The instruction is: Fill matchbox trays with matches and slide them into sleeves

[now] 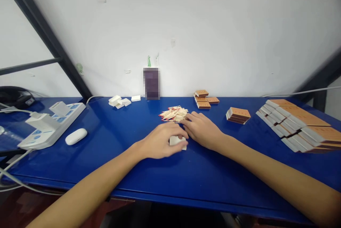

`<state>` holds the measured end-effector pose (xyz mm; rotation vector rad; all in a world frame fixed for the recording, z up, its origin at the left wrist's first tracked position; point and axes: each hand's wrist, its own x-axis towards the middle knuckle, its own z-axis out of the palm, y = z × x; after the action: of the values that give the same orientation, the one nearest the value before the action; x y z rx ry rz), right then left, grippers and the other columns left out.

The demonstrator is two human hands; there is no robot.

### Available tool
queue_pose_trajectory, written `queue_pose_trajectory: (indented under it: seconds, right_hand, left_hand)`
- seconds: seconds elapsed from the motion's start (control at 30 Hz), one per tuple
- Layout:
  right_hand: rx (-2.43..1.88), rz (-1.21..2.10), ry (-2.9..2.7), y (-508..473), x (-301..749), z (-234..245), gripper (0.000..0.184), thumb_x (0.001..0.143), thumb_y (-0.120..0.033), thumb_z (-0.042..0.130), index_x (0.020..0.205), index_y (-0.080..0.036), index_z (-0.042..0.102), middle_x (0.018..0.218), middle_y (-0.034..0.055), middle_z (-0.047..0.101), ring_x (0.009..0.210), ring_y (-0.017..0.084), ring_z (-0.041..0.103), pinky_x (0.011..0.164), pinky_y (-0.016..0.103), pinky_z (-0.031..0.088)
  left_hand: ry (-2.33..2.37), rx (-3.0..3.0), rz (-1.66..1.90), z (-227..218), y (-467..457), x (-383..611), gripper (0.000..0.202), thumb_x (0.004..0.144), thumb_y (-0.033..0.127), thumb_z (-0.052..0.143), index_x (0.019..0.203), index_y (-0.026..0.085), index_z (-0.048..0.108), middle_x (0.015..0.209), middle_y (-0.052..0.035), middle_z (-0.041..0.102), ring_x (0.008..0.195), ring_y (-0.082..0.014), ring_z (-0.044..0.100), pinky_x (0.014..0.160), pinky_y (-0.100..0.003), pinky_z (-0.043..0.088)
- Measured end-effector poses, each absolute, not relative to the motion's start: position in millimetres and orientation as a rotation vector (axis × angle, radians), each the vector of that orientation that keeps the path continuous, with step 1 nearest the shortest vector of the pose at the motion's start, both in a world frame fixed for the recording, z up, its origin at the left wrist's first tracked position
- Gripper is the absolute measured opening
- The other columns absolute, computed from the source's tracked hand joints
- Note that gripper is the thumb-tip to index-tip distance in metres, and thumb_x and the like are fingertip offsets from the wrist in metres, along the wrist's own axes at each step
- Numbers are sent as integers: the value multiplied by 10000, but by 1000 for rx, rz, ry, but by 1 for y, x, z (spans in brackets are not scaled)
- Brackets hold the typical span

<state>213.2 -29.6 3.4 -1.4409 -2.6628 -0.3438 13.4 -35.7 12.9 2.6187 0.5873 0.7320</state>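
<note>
My left hand [160, 141] rests on the blue table [133, 171] with its fingers curled round a small white box tray [178, 142]. My right hand [201, 128] lies just right of it, fingers reaching toward a loose pile of red-tipped matches [174, 113] that sits directly behind both hands. The right fingertips touch the near edge of the pile, and what they pinch, if anything, is hidden.
Several white trays [119, 101] lie at the back left. Brown matchboxes [205, 99] and a small stack [238, 115] sit at the back right, with long rows of boxes [295, 123] far right. A power strip [50, 123] and white mouse [76, 136] lie left.
</note>
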Motion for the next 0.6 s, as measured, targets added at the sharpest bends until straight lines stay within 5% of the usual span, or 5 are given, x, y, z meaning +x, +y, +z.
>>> queue_pose_trajectory:
  seconds: [0.13,0.6]
  right_hand:
    - [-1437,-383,-2638,-27,211,7,262,976,-226,478,996,-144,725,1026,121,674,957,263,564,776,383,384]
    - [-1515,-131,-2466,-36,207,1,235,944,-190,481,871,-163,703,922,84,710,885,225,588,743,342,410]
  left_hand:
    - [941,2567,1017,10,-8,-2,180,950,247,496,946,186,665,888,-20,677,795,-148,586,754,-286,453]
    - [1176,2787,517,-3,13,-16,305,950,266,473,1198,213,642,959,-55,594,870,-196,574,786,-329,459]
